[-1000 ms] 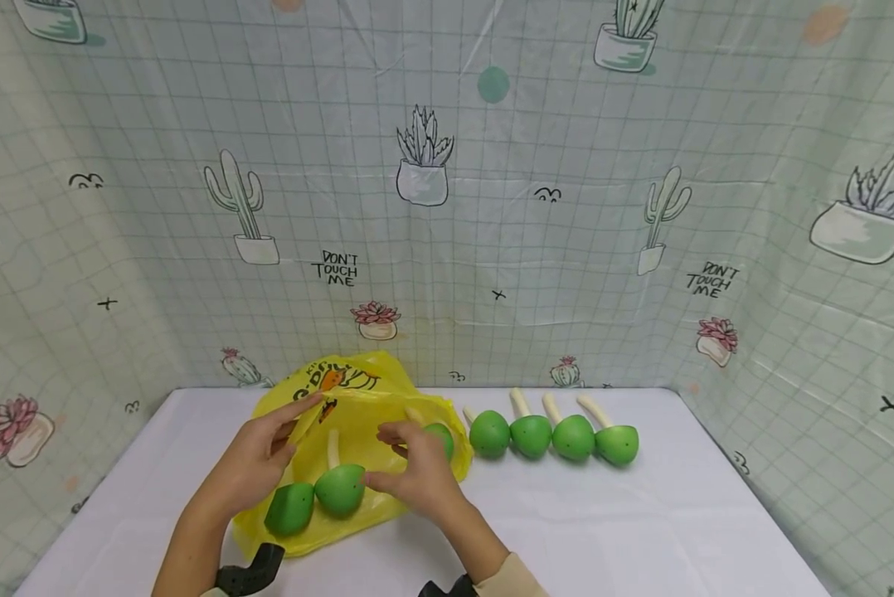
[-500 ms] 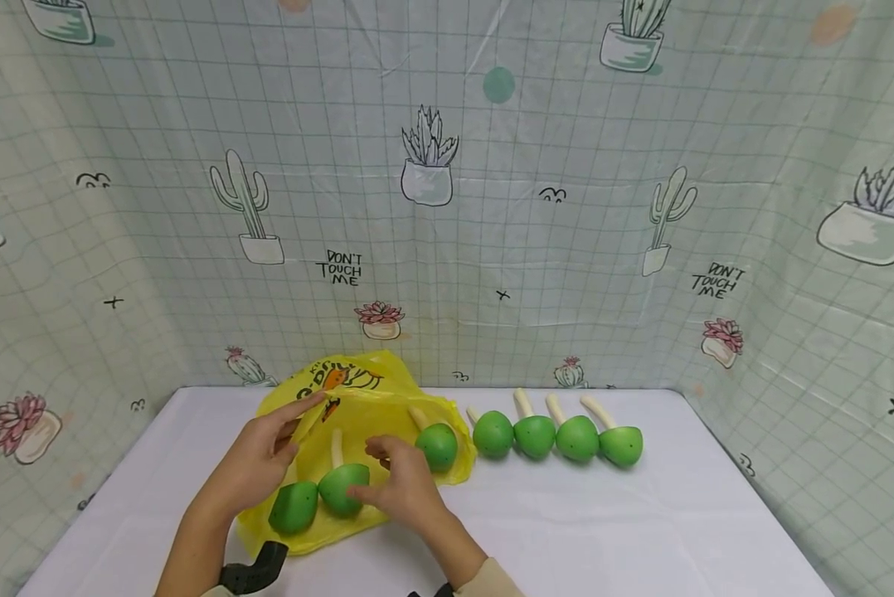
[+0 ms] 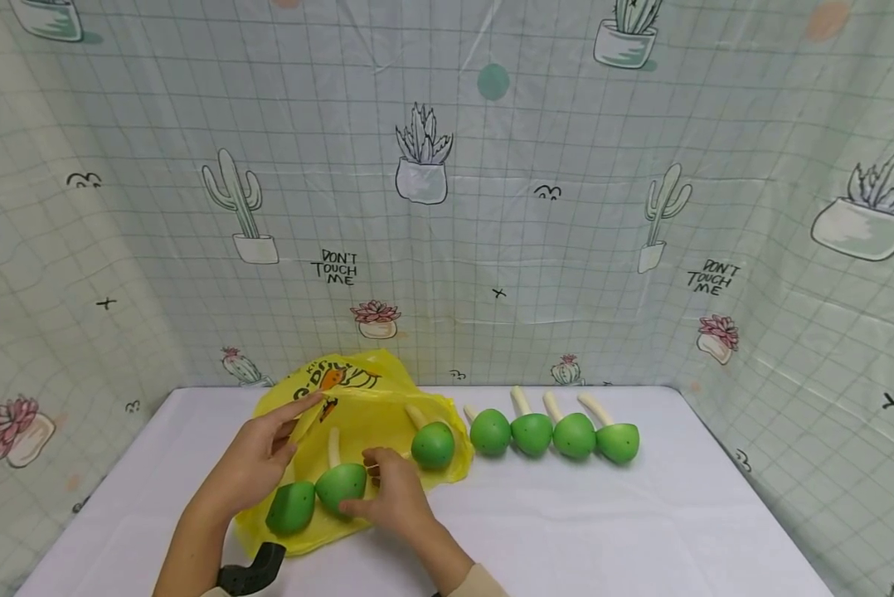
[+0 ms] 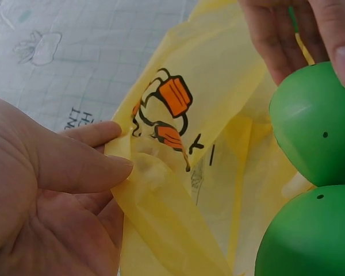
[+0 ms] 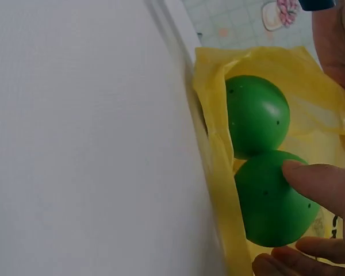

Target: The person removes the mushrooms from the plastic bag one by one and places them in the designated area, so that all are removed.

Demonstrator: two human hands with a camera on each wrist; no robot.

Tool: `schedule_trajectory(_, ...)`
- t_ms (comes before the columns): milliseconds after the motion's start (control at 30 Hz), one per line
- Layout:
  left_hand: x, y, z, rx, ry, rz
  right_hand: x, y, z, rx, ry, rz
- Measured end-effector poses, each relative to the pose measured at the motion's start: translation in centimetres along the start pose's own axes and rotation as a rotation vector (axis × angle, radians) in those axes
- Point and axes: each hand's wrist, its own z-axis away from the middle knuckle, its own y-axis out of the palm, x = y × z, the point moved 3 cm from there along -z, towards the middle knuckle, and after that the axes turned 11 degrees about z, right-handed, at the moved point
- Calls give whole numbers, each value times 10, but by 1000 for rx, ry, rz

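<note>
A yellow plastic bag (image 3: 387,398) with printed letters and a carrot-like picture lies with its mouth spread toward me. My left hand (image 3: 256,460) pinches the bag's edge between thumb and fingers, plain in the left wrist view. Two green-capped, mushroom-shaped toys sit at the near side of the bag: the left one (image 3: 292,507) and the middle one (image 3: 340,485), which has a pale stem. My right hand (image 3: 398,497) holds the middle toy's cap, thumb on its near side and fingers at its right. A third such toy (image 3: 433,445) rests on the bag's right part.
Right of the bag, several more green mushroom-shaped toys (image 3: 531,434) lie in a row, stems pointing away. A white cloth (image 3: 604,531) covers the table. Behind it hangs a checked curtain (image 3: 492,249) with cactus prints.
My right hand has moved left and slightly down from beside the third toy to the middle one, uncovering the third. My left hand stays at the bag's edge.
</note>
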Motion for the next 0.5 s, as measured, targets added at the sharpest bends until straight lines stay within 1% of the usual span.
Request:
schedule_trajectory(100, 0, 1, 0, 0, -3, 4, 0, 2, 1, 7, 15, -12)
schedule_trajectory(267, 0, 0, -1, 6, 6, 5, 1, 6, 3, -11, 22, -35)
schedule_trajectory(367, 1, -1, -1, 1, -4, -1, 2, 10, 3, -10, 15, -50)
schedule_trajectory(500, 2, -1, -1, -3, -11, 7, 1, 11, 3, 4, 39, -75)
